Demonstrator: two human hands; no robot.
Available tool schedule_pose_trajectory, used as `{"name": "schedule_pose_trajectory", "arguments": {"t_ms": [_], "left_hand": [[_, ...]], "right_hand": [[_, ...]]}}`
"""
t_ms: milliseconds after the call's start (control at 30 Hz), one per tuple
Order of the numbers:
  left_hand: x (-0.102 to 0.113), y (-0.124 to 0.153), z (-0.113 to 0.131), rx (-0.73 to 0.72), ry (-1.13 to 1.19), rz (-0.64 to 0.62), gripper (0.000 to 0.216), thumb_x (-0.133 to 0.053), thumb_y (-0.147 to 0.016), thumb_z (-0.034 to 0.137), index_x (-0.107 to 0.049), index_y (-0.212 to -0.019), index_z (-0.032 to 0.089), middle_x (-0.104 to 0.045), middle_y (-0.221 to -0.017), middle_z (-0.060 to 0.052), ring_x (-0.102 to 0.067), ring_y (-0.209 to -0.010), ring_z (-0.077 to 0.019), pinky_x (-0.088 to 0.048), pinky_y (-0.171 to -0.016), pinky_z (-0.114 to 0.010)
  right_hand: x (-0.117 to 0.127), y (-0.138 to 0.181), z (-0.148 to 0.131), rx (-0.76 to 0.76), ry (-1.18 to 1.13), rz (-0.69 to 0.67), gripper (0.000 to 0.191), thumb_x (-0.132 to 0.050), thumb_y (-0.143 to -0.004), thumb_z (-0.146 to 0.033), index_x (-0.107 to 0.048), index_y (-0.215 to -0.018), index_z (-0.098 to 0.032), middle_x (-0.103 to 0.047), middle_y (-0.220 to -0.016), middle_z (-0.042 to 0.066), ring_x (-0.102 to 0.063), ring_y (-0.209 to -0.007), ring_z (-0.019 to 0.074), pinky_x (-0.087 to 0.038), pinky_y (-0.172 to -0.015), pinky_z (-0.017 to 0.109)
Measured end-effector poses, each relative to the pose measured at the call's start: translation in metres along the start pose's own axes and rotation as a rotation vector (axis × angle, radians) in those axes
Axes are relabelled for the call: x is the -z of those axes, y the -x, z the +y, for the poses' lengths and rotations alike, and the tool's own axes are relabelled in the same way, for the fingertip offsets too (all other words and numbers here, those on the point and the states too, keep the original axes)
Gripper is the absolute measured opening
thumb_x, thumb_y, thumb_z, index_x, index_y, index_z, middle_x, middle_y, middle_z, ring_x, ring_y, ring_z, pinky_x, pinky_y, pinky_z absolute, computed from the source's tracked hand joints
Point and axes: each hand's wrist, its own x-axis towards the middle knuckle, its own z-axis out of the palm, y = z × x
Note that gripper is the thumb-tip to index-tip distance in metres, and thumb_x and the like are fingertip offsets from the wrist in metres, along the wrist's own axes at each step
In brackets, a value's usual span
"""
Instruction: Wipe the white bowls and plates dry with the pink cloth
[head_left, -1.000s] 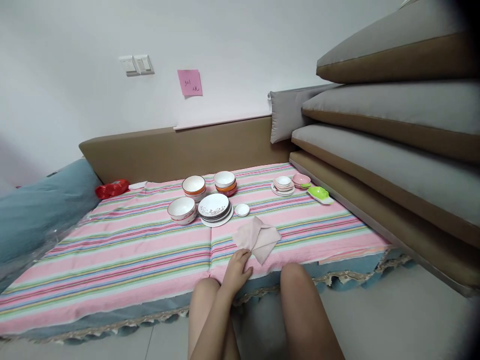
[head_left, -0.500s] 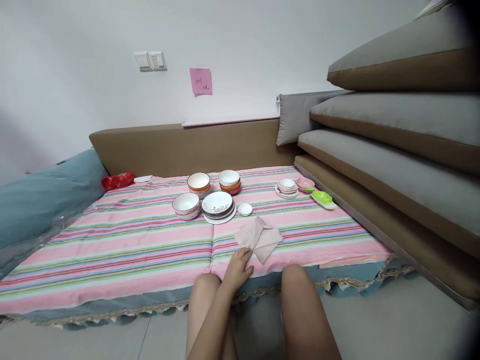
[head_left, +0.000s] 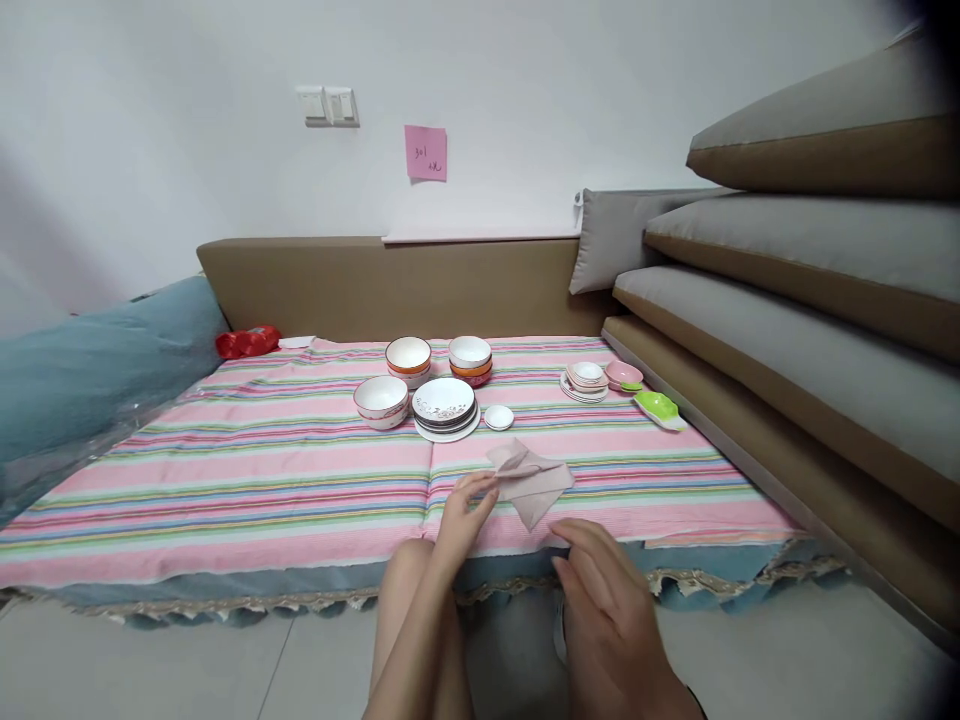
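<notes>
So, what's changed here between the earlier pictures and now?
The bare right hand has come into view near the pale pinkish-beige fabric cloth, apart from it. The bare left hand, still pinching the cloth's left edge, has moved slightly forward; that edge looks more lifted. The round white patterned plates and round white-lined bowls stayed put.

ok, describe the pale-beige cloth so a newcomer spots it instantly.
On the pink, multicolour-striped fabric cover, look near the front edge. There the bare left hand pinches the creased, pale-beige cloth. Unlike the rigid, round, white-topped plates behind it, it's soft, plain and angular.
</notes>
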Motion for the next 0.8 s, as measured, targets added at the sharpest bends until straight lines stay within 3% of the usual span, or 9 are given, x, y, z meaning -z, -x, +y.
{"name": "schedule_pose_trajectory", "arguments": {"t_ms": [67,200,433,567,667,800], "left_hand": [[0.011,-0.003,0.029,-0.051,0.092,0.039,0.023,-0.058,-0.084,0.031,-0.071,-0.098,0.019,-0.066,-0.108,-0.010,-0.058,-0.107,-0.0232,-0.044,-0.095,-0.040],[0.027,-0.012,0.070,-0.141,0.139,0.070,0.015,-0.063,-0.081,0.026,-0.072,-0.090,0.019,-0.068,-0.099,-0.009,-0.062,-0.097,-0.0212,-0.048,-0.089,-0.036],[0.035,-0.036,0.085,-0.170,0.144,0.171,0.006,-0.071,-0.073,0.023,-0.072,-0.074,0.018,-0.070,-0.082,-0.007,-0.066,-0.081,-0.0203,-0.054,-0.074,-0.032],[0.043,-0.042,0.106,-0.210,0.050,0.069,0.006,-0.071,-0.073,0.023,-0.072,-0.071,0.019,-0.071,-0.080,-0.006,-0.066,-0.081,-0.0209,-0.053,-0.079,-0.033],[0.050,-0.041,0.121,-0.222,0.053,-0.093,0.007,-0.070,-0.076,0.024,-0.072,-0.075,0.018,-0.071,-0.084,-0.006,-0.066,-0.085,-0.0209,-0.052,-0.081,-0.033],[0.053,-0.036,0.128,-0.188,0.137,-0.175,0.012,-0.067,-0.079,0.027,-0.070,-0.077,0.015,-0.070,-0.084,-0.008,-0.065,-0.081,-0.0196,-0.053,-0.075,-0.031]], "right_hand": [[-0.020,-0.011,0.021,0.028,-0.043,-0.125,0.023,-0.050,-0.091,-0.026,-0.061,-0.112,-0.025,-0.066,-0.109,0.004,-0.061,-0.102,0.0187,-0.051,-0.089,0.032],[-0.044,-0.018,0.036,0.007,-0.123,-0.129,0.028,-0.046,-0.092,-0.022,-0.058,-0.117,-0.025,-0.061,-0.120,0.005,-0.054,-0.114,0.0203,-0.047,-0.096,0.036],[-0.063,-0.038,0.029,0.054,-0.160,0.045,0.028,-0.047,-0.090,-0.022,-0.058,-0.116,-0.023,-0.058,-0.120,0.009,-0.052,-0.115,0.0233,-0.045,-0.097,0.042],[-0.055,-0.068,0.033,0.027,-0.215,0.078,0.033,-0.043,-0.092,-0.025,-0.056,-0.122,-0.021,-0.055,-0.127,0.010,-0.048,-0.121,0.0236,-0.040,-0.102,0.044],[-0.039,-0.098,0.029,-0.004,-0.306,-0.098,0.036,-0.041,-0.092,-0.026,-0.053,-0.126,-0.021,-0.055,-0.129,0.008,-0.048,-0.123,0.0216,-0.036,-0.105,0.042],[-0.026,-0.123,0.019,0.031,-0.356,-0.321,0.021,-0.054,-0.084,-0.024,-0.066,-0.101,-0.021,-0.067,-0.105,0.006,-0.060,-0.101,0.0211,-0.046,-0.092,0.036]]}}
